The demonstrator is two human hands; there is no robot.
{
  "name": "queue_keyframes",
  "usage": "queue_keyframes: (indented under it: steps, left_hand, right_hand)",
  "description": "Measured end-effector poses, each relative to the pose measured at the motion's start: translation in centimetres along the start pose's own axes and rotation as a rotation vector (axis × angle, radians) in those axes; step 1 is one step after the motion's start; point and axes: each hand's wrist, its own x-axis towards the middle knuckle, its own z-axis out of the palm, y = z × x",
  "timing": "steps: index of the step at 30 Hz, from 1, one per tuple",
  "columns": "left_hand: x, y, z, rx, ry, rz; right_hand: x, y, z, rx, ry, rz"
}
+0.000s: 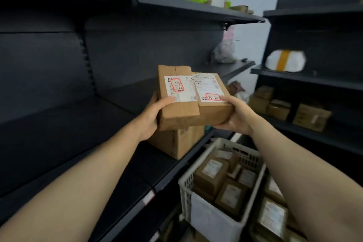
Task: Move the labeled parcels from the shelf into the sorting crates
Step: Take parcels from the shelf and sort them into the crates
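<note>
A: What's the room like?
B: Dark metal shelving on the near side and the far side, pale wall between. The shelf (pixel 121 108) behind the fingers is mostly bare; one plain carton (pixel 176 141) sits on the shelf just below the left hand (pixel 151 118).

A: And the parcels?
B: Two brown parcels held up together, touching. The left hand's fingers wrap the left parcel (pixel 176 100), thumb on its white label; the right hand (pixel 235 114) clasps the right parcel (pixel 212 100) from beneath, thumb on top.

A: Any writing?
B: Each label carries handwritten characters ringed in red; the small print is too blurred to read.

A: The crates?
B: A white crate (pixel 208 220), below the right hand, already holds labelled boxes
</note>
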Motion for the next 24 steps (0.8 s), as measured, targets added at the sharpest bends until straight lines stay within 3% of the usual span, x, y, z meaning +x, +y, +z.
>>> queue_keyframes:
  steps: [6,10,14,24]
  left_hand:
    - [4.2,-5.0,10.0,0.089,-0.294,-0.329]
    - [7.7,-9.8,16.2,0.05,-0.262,-0.39]
    - [12.0,-15.0,20.8,0.082,-0.247,-0.399]
    - [21.6,-27.9,24.9,0.273,-0.159,-0.526]
  right_hand:
    - [-4.8,0.7,-12.7,0.002,0.27,0.047]
    - [-5.1,2.5,-19.6,0.004,0.403,0.102]
    - [-2.7,4.7,-26.4,0.013,0.425,0.113]
    - [7.0,11.0,-36.6,-0.125,0.509,0.243]
